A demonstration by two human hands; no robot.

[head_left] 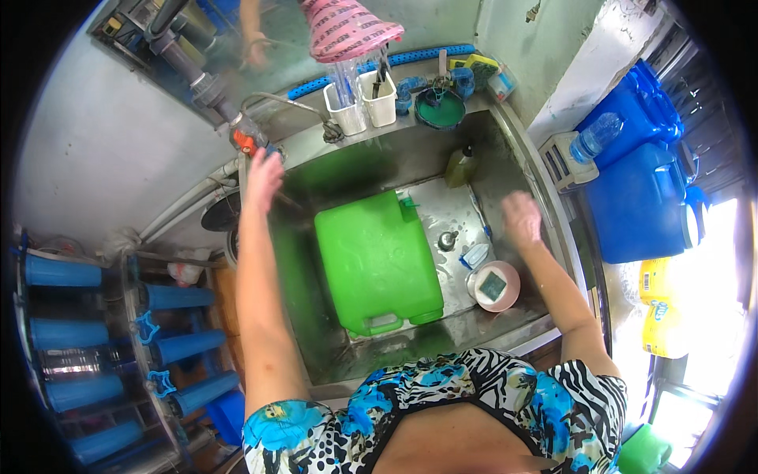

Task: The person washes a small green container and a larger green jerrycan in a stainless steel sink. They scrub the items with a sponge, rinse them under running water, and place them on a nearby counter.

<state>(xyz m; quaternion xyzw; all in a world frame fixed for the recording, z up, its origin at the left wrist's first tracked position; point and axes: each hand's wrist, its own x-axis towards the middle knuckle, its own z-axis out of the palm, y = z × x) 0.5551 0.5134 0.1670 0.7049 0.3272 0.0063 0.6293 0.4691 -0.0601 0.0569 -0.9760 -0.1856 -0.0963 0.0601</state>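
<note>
My left hand is raised at the sink's far left corner, fingers stretched toward an orange valve handle on a grey pipe. I cannot tell whether they touch it. On the right, my right hand hovers over the sink's right side, smeared by motion. Between my arms a green jerrycan lies on its side in the metal sink. Near its right edge are a pink tub with a dark green scouring pad, a small blue-and-white brush and the drain fitting.
Water streams below a pink printed cover, near two white containers on the ledge. A yellowish bottle stands at the sink's back. Blue jerrycans are stacked right; large blue bottles lie in a rack at left.
</note>
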